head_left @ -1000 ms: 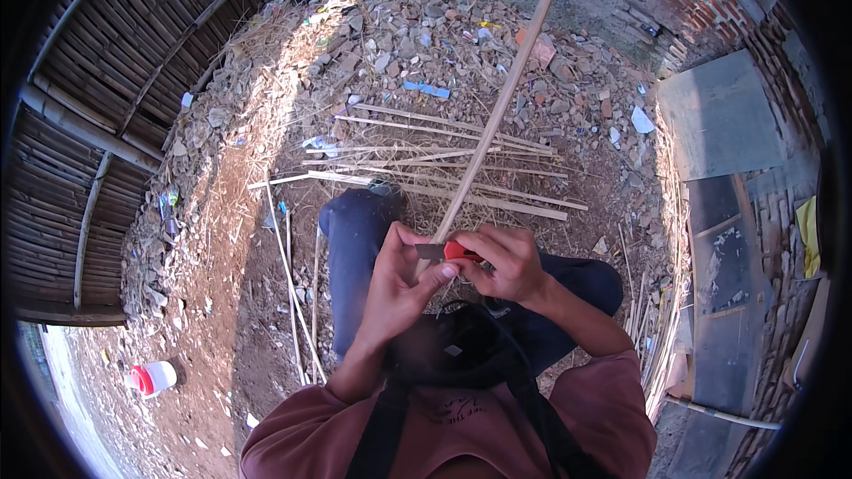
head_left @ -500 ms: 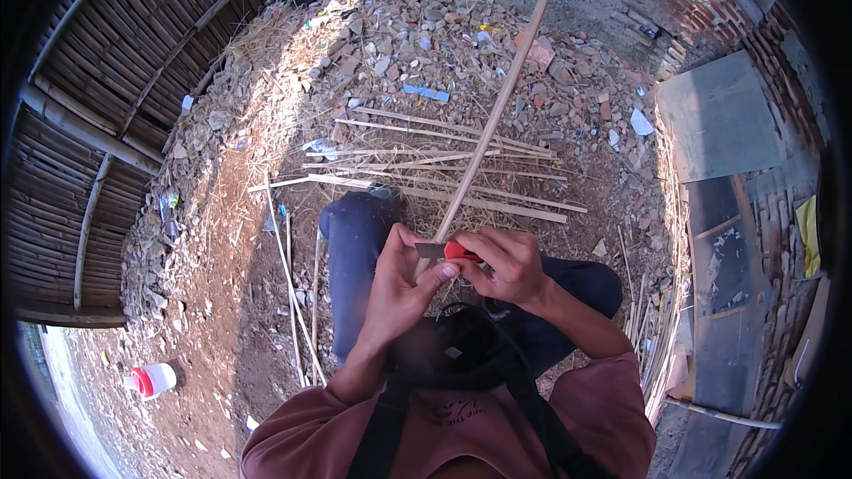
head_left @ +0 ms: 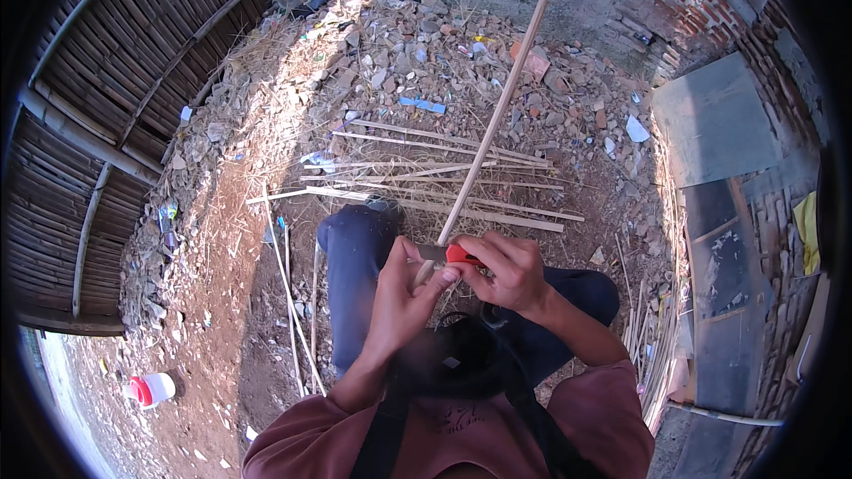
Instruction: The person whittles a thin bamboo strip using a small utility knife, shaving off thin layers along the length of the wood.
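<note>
In front of my body a long pale bamboo strip (head_left: 491, 129) slants up and away to the right, its near end between my hands. My left hand (head_left: 401, 288) is closed round that near end, with the thumb stretched toward the blade. My right hand (head_left: 506, 270) grips the red handle of a knife (head_left: 461, 255). Its flat, dark blade lies crosswise over the strip and reaches the left fingers. The tip and the strip's lowest end are partly hidden by my fingers.
Several split bamboo strips (head_left: 497, 212) lie on dry straw beyond my knees. More strips (head_left: 290, 302) lie to the left. Rubble (head_left: 390, 62) covers the ground ahead. A red-and-white container (head_left: 153, 389) sits at lower left. A woven bamboo wall (head_left: 106, 62) rises left; boards (head_left: 719, 120) lean right.
The view has tilted slightly, so the scene sits a little lower. Both hands keep hold of the strip and the knife; the far end of the strip has dipped slightly.
</note>
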Demonstrator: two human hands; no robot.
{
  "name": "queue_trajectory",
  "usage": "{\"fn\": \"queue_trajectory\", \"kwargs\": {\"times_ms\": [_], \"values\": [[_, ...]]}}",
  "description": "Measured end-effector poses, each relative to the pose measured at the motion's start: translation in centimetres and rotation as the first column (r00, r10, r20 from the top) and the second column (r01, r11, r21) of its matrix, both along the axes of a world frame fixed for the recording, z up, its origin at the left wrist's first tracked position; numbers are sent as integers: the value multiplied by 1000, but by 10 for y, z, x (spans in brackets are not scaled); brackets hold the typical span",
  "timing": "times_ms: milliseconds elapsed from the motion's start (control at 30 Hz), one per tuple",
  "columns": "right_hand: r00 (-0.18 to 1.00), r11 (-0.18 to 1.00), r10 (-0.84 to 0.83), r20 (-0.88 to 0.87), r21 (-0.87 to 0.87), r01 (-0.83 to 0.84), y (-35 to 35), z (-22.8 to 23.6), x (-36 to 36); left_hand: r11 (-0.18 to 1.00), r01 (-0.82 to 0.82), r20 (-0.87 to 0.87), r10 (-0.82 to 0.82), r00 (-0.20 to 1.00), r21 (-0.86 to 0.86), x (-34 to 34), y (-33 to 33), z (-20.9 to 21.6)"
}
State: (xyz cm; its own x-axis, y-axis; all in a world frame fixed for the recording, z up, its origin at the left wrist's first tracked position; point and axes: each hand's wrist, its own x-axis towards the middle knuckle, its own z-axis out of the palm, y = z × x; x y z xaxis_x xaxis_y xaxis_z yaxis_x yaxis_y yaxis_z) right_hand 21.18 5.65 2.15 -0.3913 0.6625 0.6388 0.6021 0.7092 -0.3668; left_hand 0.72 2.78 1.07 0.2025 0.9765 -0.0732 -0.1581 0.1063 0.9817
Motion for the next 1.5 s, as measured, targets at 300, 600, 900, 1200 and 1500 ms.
{"fn": "queue_trajectory", "kwargs": {"times_ms": [300, 600, 900, 1200, 1500], "values": [[999, 998, 23, -33, -50, -24, 3, 4, 1, 999, -15, 70, 13, 997, 35, 3, 1, 4], [997, 997, 69, 22, -37, -68, 1, 2, -2, 998, 65, 177, -64, 982, 4, -8, 2, 4], [997, 997, 83, 1, -9, -83, -1, -3, -3, 994, 109, 264, -105, 959, 2, -11, 4, 5], [997, 997, 80, 16, -1, -80, -4, -1, -8, 993, 115, 292, -110, 950, 1, -10, 5, 4], [997, 997, 71, 23, -11, -71, -7, -8, -10, 993, 119, 289, -112, 951, -6, -10, 7, 3]]}}
